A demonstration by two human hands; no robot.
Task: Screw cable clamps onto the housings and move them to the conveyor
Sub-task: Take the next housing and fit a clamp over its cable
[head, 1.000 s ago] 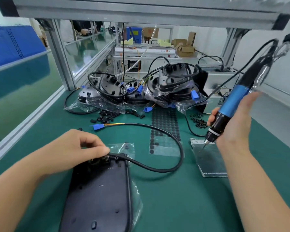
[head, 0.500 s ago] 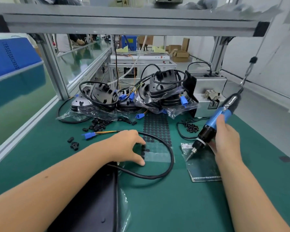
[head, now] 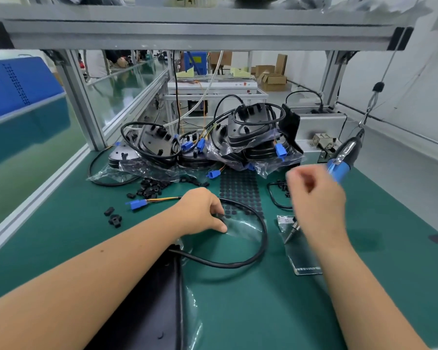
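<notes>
A black housing (head: pixel 157 299) lies at the near edge, half under my left forearm. Its black cable (head: pixel 262 238) loops right and back to a blue connector (head: pixel 137 204). My left hand (head: pixel 202 210) rests on the clear sheet by the cable, thumb and forefinger pinching a small black part I cannot identify. My right hand (head: pixel 316 200), blurred, grips the blue electric screwdriver (head: pixel 340 169), whose tip points down at the screw plate (head: pixel 305 256). Loose black cable clamps (head: pixel 149 186) lie to the left.
Several bagged housings with cables (head: pixel 250 132) are stacked at the back. A sheet of black round pads (head: pixel 240 188) lies mid-table and small screws (head: pixel 283 188) to its right. The green conveyor (head: pixel 23 152) runs beyond the left rail. A grey box (head: pixel 319 125) stands at the back right.
My left hand left the housing's cable exit and moved forward to the pad sheet. My right hand shifted left and up with the screwdriver and is blurred.
</notes>
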